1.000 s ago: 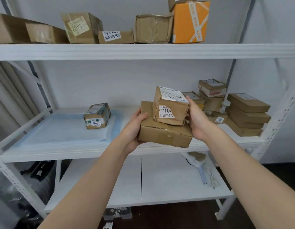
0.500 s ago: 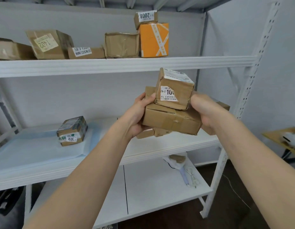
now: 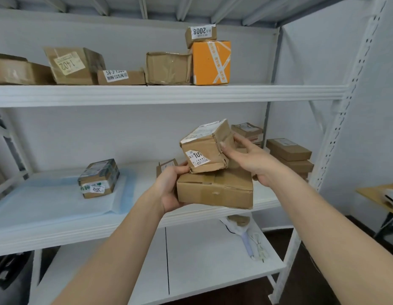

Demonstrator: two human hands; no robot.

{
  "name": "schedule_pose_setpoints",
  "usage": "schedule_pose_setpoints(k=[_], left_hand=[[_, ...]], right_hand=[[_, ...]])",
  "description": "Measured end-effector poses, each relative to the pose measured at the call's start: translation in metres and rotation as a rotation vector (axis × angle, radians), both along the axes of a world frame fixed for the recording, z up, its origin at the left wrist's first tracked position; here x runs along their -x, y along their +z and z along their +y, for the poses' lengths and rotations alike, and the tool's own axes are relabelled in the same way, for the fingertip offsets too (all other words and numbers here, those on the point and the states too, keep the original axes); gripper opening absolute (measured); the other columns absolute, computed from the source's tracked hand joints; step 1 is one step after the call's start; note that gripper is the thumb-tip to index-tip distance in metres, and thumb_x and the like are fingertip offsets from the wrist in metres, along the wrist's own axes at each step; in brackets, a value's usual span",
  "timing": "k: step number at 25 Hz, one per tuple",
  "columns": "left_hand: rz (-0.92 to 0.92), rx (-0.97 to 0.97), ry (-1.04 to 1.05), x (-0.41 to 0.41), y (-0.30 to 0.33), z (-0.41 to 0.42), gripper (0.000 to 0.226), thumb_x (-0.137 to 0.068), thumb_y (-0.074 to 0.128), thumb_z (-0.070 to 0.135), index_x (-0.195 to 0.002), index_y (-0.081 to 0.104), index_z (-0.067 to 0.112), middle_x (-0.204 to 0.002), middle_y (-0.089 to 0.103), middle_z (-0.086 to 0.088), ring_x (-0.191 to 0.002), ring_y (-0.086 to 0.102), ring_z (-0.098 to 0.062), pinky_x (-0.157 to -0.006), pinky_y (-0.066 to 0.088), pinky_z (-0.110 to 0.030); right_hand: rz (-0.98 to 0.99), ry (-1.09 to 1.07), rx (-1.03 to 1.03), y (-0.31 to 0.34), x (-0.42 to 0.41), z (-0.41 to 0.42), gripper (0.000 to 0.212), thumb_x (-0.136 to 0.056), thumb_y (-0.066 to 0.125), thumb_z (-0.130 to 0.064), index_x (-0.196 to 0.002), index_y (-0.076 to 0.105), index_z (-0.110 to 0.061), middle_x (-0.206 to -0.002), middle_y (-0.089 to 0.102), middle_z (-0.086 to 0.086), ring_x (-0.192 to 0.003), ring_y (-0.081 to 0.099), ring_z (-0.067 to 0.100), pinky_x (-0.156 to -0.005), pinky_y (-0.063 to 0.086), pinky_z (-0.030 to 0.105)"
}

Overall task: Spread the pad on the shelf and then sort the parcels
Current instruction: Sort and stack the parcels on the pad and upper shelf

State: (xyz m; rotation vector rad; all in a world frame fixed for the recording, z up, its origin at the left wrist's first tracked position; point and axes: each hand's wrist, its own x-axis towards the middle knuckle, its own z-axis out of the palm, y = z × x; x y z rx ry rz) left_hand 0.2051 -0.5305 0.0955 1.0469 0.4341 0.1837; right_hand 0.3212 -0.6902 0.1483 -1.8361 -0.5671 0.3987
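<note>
My left hand [image 3: 169, 190] grips the left end of a flat brown parcel [image 3: 215, 190] held in front of the middle shelf [image 3: 59, 230]. A smaller cube-shaped parcel [image 3: 204, 146] with a white number label sits tilted on top of it. My right hand [image 3: 250, 159] holds the cube parcel's right side, thumb on its front face and fingers behind it. A light blue pad [image 3: 41, 199] lies spread on the left part of the middle shelf. A taped parcel marked 3012 [image 3: 98, 179] stands on the pad.
Several brown parcels [image 3: 288, 153] are stacked at the right end of the middle shelf. The top shelf [image 3: 147, 93] carries several boxes, among them an orange one [image 3: 211, 62]. A handheld device with a cable [image 3: 246, 234] lies on the lower shelf. A wooden table [image 3: 378, 194] stands at right.
The two stacked parcels have come lower in front of the middle shelf. The cube parcel has tilted on top, and my right hand has shifted from the stack's side up onto the cube parcel.
</note>
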Motion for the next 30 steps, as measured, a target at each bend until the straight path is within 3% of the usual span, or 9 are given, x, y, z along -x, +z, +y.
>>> schedule_pose_setpoints(k=[3,8,11,13,15,19,23,26,30], left_hand=[[-0.004,0.032,0.043,0.008,-0.005,0.012,0.031,-0.095,0.044,0.021,-0.113,0.067,0.033,-0.096,0.075,-0.001,-0.070,0.071,-0.022,-0.066,0.055,-0.032],[-0.070,0.042,0.138,0.013,-0.016,0.028,0.037,-0.096,0.046,0.018,-0.125,0.061,0.035,-0.118,0.070,-0.003,-0.095,0.068,-0.028,-0.068,0.056,-0.040],[-0.072,-0.025,0.143,0.012,-0.022,0.033,0.041,-0.095,0.047,0.019,-0.132,0.053,0.035,-0.122,0.068,-0.002,-0.095,0.068,-0.027,-0.068,0.055,-0.038],[-0.082,-0.042,0.151,0.009,-0.016,0.031,0.042,-0.095,0.048,0.020,-0.134,0.050,0.036,-0.120,0.069,0.000,-0.090,0.070,-0.024,-0.066,0.055,-0.037],[-0.121,-0.076,0.129,0.003,-0.003,0.027,0.042,-0.096,0.049,0.021,-0.135,0.049,0.036,-0.120,0.069,0.001,-0.091,0.070,-0.024,-0.069,0.056,-0.040],[-0.159,-0.133,0.052,-0.013,0.031,0.006,0.033,-0.097,0.045,0.020,-0.123,0.060,0.033,-0.121,0.069,-0.001,-0.095,0.067,-0.025,-0.086,0.052,-0.049],[-0.182,-0.172,-0.064,-0.028,0.056,-0.021,0.037,-0.096,0.046,0.021,-0.128,0.057,0.035,-0.121,0.069,0.000,-0.092,0.067,-0.022,-0.077,0.054,-0.038],[-0.186,-0.202,-0.120,-0.038,0.082,-0.044,0.036,-0.096,0.047,0.024,-0.128,0.058,0.036,-0.117,0.070,0.002,-0.083,0.068,-0.019,-0.065,0.057,-0.032],[-0.169,-0.245,-0.127,-0.051,0.126,-0.068,0.025,-0.095,0.050,0.033,-0.113,0.067,0.027,-0.092,0.073,0.000,-0.073,0.066,-0.017,-0.072,0.056,-0.034]], right_hand=[[0.000,0.028,-0.021,-0.009,0.000,0.017,0.065,-0.071,0.074,-0.057,-0.131,0.052,-0.047,-0.145,0.042,-0.004,-0.118,0.053,0.022,-0.073,0.053,0.031],[0.350,-0.002,-0.026,-0.037,-0.006,0.039,0.108,-0.070,0.076,-0.058,-0.152,0.011,-0.034,-0.128,0.055,0.005,-0.100,0.065,0.028,-0.083,0.055,0.054],[0.535,0.161,0.067,-0.049,-0.007,0.041,0.089,-0.072,0.070,-0.065,-0.145,0.036,-0.027,-0.118,0.068,0.010,-0.098,0.069,0.033,-0.082,0.053,0.061],[0.517,0.271,0.085,-0.041,-0.009,0.034,0.060,-0.083,0.060,-0.063,-0.129,0.056,-0.024,-0.113,0.071,0.012,-0.100,0.069,0.034,-0.081,0.054,0.060],[0.468,0.259,0.050,-0.026,-0.013,0.023,0.047,-0.089,0.058,-0.054,-0.123,0.058,-0.022,-0.112,0.071,0.013,-0.099,0.069,0.035,-0.080,0.054,0.060],[0.393,0.173,-0.012,0.006,-0.011,-0.009,0.045,-0.088,0.062,-0.051,-0.123,0.058,-0.022,-0.109,0.073,0.012,-0.093,0.072,0.034,-0.074,0.056,0.059],[0.316,0.042,-0.109,0.023,-0.007,-0.046,0.048,-0.086,0.063,-0.053,-0.120,0.059,-0.019,-0.100,0.075,0.012,-0.079,0.074,0.030,-0.066,0.058,0.051],[0.274,-0.009,-0.176,0.044,-0.003,-0.072,0.038,-0.088,0.057,-0.055,-0.102,0.067,-0.021,-0.083,0.076,0.004,-0.065,0.073,0.018,-0.055,0.058,0.036],[0.212,-0.045,-0.329,0.082,-0.006,-0.097,0.031,-0.090,0.056,-0.053,-0.094,0.068,-0.025,-0.074,0.075,0.000,-0.059,0.071,0.014,-0.051,0.058,0.031]])
